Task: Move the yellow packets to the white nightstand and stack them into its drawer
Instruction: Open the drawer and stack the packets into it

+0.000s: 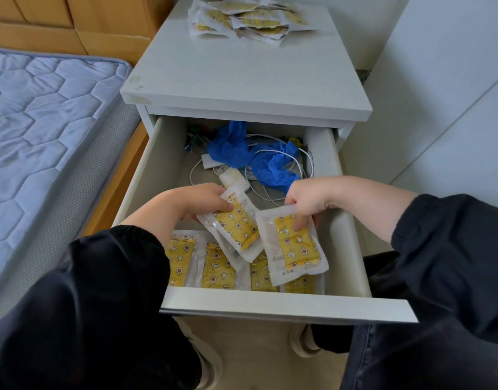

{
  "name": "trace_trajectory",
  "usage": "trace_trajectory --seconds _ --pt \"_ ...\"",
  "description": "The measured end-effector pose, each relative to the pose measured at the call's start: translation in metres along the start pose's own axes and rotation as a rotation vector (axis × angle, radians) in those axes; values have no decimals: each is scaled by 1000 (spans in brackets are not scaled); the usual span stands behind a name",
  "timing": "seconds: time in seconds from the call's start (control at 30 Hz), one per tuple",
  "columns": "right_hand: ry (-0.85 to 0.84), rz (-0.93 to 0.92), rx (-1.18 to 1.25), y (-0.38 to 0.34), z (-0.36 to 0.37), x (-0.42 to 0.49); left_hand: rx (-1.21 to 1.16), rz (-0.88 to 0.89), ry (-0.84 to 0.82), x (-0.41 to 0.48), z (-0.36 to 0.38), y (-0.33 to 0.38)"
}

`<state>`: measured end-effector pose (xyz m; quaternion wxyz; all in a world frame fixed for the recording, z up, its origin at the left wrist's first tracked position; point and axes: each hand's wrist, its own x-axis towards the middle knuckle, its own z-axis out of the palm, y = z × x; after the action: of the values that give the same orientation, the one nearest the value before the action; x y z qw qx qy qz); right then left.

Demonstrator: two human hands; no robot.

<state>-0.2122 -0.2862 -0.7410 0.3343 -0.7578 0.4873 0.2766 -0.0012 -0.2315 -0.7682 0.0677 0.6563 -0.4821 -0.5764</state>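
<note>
The white nightstand has its drawer pulled out toward me. My left hand grips a yellow packet by its top end, tilted over the drawer's front half. My right hand pinches a second yellow packet by its upper edge, held just right of the first. Beneath them several yellow packets lie side by side on the drawer floor near the front. A loose pile of yellow packets rests at the back of the nightstand top.
The back of the drawer holds crumpled blue gloves, white cables and a small white charger. A bed with a blue quilted mattress stands at the left. White wardrobe panels rise at the right.
</note>
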Motion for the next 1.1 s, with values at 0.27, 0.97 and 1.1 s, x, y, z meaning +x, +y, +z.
trace_trajectory --seconds 0.27,0.97,1.1 --pt "-153 87 -675 -21 32 -5 11 -18 11 3 -3 -3" --pt "127 -626 -1083 -10 74 -3 37 -17 158 2 -16 -5" --pt "102 -465 -730 -10 64 -10 -4 41 137 0 -17 -6"
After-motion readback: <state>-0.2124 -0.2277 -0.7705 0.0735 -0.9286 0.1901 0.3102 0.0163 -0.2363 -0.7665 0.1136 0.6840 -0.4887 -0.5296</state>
